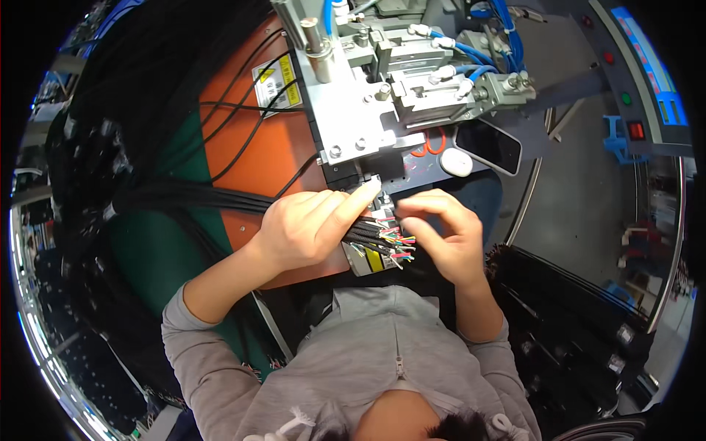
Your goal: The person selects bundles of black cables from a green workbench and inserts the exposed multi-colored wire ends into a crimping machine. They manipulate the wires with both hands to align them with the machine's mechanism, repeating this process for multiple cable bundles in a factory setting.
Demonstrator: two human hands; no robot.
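My left hand (305, 228) is closed round a bundle of black cables (228, 198), its thumb and forefinger reaching toward the machine's front. Out of that fist, on the right, stick the stripped cable ends (393, 239), fanned into thin red, yellow, green, blue and white wires. Just right of these ends is my right hand (448, 235). Its fingers are curved, with a gap between thumb and forefinger, and I see nothing held there. Small metal parts of the machine (382, 209) lie between the two hands. My left fingers partly hide what is at their tips.
A metal machine (346, 110) with cylinders and blue air hoses (478, 55) stands ahead. Right of it lie a phone (489, 145), a round white case (456, 162) and orange-handled scissors or similar loops (435, 141). Loose black cables cross the orange plate (228, 169). A control panel (636, 81) stands far right.
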